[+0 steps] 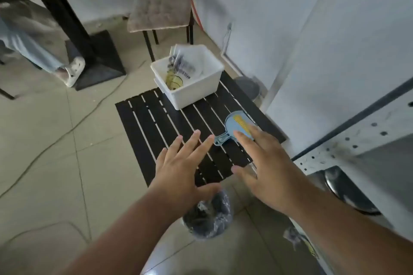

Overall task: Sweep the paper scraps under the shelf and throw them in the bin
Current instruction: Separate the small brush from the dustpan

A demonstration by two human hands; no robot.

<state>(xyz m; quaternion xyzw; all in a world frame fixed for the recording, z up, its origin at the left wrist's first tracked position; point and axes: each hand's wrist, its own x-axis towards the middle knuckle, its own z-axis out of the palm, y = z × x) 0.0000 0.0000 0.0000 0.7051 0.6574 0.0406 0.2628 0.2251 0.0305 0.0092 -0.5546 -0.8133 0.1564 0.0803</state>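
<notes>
- Both hands are seen low in the middle of the frame, stretched out over a black slatted board (156, 123) on the tiled floor
- The left hand (181, 169) is spread, fingers straight and apart; nothing is held
- The right hand (261, 163) is also flat and open, its fingertips over the edge of a small blue dustpan (234, 126) with a yellow brush (242, 123) lying in it; contact cannot be told
- A white bin (190, 94) stands on the board's far end, just above centre, with printed paper (178, 67) inside
- A crumpled plastic bag (210, 219) lies below the hands
- A perforated white shelf (357, 138) is seen at right, and a paper scrap (295, 235) lies on the floor at its lower edge
</notes>
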